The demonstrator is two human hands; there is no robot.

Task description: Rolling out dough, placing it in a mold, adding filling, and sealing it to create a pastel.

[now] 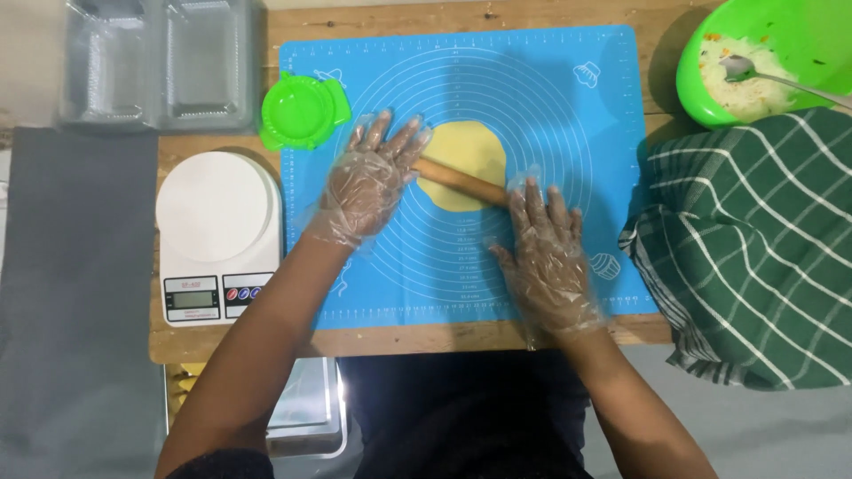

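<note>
Your left hand [368,182] and right hand [543,253], spread flat, press the pin [461,183] across the dough [468,151]; uneven pressure could tear it.

A white kitchen scale [218,232] with a round platform sits at the table's [408,339] left edge, its small display toward the near side. Just beyond it, near the far left corner, lies a green round dumpling press [303,111]. Off the far left corner stand clear plastic containers [160,62], and a grey cloth [75,293] lies beside the left edge. At the far right corner, a green bowl [799,35] holds a pale shredded filling [744,84] and a metal spoon [763,75]. A green cloth with white stripes [754,257] drapes over the right edge. Below the near edge, a metal tray [306,417] shows.
</note>
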